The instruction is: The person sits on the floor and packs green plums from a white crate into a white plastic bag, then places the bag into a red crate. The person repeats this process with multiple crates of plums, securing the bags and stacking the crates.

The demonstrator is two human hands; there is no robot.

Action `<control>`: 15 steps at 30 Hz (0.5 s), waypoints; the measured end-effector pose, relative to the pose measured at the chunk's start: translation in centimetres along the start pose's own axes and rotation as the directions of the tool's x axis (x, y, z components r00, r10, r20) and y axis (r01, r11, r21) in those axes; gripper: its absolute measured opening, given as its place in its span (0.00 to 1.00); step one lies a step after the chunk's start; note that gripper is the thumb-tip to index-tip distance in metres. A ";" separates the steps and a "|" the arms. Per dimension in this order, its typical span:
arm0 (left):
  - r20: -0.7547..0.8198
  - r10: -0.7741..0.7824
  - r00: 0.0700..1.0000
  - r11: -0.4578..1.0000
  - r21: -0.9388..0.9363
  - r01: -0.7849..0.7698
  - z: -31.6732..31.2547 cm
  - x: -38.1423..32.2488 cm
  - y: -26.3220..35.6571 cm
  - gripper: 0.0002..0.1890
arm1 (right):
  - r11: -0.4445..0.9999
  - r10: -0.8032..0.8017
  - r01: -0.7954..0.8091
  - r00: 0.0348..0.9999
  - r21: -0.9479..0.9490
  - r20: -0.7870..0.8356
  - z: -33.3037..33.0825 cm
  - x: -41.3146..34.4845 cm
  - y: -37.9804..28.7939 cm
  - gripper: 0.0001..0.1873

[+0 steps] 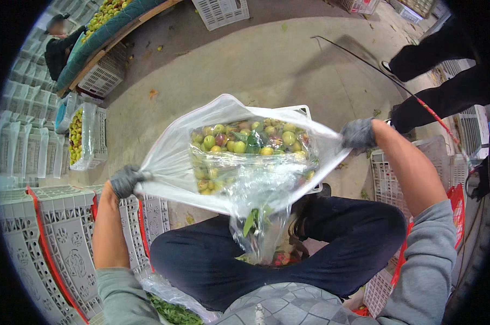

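A white mesh-like liner bag (176,142) is stretched wide over a crate (302,110) of green and reddish round fruit (239,147) with some leaves. My left hand (126,181), in a grey glove, grips the bag's left edge. My right hand (358,134), also gloved in grey, holds its right edge. Clear plastic film (257,178) covers part of the fruit and hangs over the near edge between my knees, with green leaves (251,221) inside or behind it. Most of the crate is hidden by the bag.
Stacked grey plastic crates (74,239) stand at left, white crates (387,170) at right. A fruit-filled crate (94,140) sits farther left. Another person (58,48) is beside a fruit-covered table (123,24). Someone's dark-clad legs (436,81) and a thin rod (428,107) are at upper right.
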State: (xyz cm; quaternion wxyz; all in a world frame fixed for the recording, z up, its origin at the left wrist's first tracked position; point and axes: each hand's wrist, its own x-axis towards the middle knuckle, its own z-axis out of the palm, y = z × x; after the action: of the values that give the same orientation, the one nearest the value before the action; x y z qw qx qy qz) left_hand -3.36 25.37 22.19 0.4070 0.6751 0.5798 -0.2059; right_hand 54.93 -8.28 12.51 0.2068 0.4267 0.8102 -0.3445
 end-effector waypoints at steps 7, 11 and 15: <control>-0.101 -0.271 0.957 0.280 -0.960 -0.022 5.1 11.2 -9.6 0.08 | 0.427 0.660 -0.300 0.748 0.853 -0.067 8.8 -2.4 3.0 0.12; -0.492 -0.252 0.833 0.285 -0.861 -0.422 5.3 8.9 -5.1 0.11 | 0.044 0.918 -0.256 0.391 0.966 0.062 5.8 -4.9 4.8 0.19; -0.805 0.427 0.412 0.757 0.069 -0.649 11.2 -3.3 2.3 0.18 | 0.480 0.876 -0.304 0.222 0.823 -0.429 -0.1 -2.6 0.6 0.32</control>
State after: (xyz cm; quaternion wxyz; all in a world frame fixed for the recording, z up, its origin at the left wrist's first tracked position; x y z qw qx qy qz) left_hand 0.21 14.45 18.85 0.2390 0.7859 0.4662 0.3284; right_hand 56.84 -9.44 13.99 -0.2208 0.8641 0.4013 -0.2087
